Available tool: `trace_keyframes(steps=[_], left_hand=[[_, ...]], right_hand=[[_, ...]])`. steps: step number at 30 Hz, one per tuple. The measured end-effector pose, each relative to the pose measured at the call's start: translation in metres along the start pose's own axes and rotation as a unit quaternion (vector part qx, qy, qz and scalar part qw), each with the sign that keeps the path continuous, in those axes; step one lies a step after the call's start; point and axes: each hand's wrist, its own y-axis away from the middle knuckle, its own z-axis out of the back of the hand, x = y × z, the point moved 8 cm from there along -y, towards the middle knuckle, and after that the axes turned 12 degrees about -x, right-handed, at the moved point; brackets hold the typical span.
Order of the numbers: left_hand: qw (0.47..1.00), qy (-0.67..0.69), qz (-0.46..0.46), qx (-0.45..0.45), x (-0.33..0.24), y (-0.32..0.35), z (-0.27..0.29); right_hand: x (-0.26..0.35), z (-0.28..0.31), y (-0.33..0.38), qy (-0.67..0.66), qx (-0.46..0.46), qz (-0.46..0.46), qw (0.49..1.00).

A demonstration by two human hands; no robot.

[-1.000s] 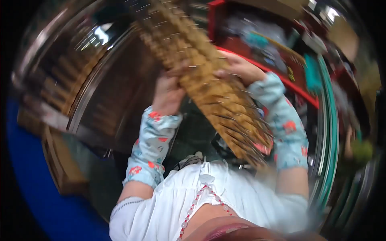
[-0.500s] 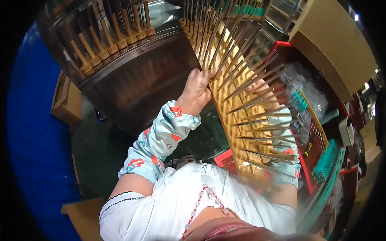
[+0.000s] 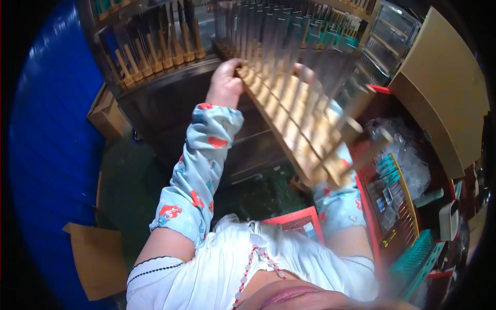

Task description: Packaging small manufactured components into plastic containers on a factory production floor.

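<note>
A long wooden rack is held up in front of me, tilted, with several upright metal rods standing in its rows. The rods are smeared by motion, so I cannot make out their tips. My left hand is closed round the rack's left edge near its far end. On the opposite side, my right hand grips the rack, mostly hidden behind the rods and wood. The rack's far end is close to a dark metal cabinet, where a row of wooden-handled pieces stands on a shelf.
At the right is a red-edged table with clear plastic bags, a rack of teal pieces and a teal basket. A big cardboard box stands behind. Blue sheeting hangs left, beside a carton. Another cardboard piece is low left.
Both hands have carried the rack forward and a little left, toward the cabinet shelf. Its near end has moved away from my body, and both grips stay on it.
</note>
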Motion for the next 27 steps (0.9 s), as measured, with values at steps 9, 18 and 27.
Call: trace_keyframes(steps=[9, 18, 27], left_hand=[[0.928, 0.150, -0.063, 0.336, -0.020, 0.065, 0.023], [0.932, 0.170, -0.022, 0.320, -0.024, 0.065, 0.015], [0.977, -0.120, -0.148, 0.096, -0.055, 0.032, 0.030]], right_hand=[[-0.033, -0.082, -0.054, -0.186, 0.059, -0.020, 0.981], [-0.021, -0.110, 0.004, -0.145, 0.098, -0.073, 0.982], [0.015, -0.148, 0.050, 0.280, 0.000, 0.376, 0.883]])
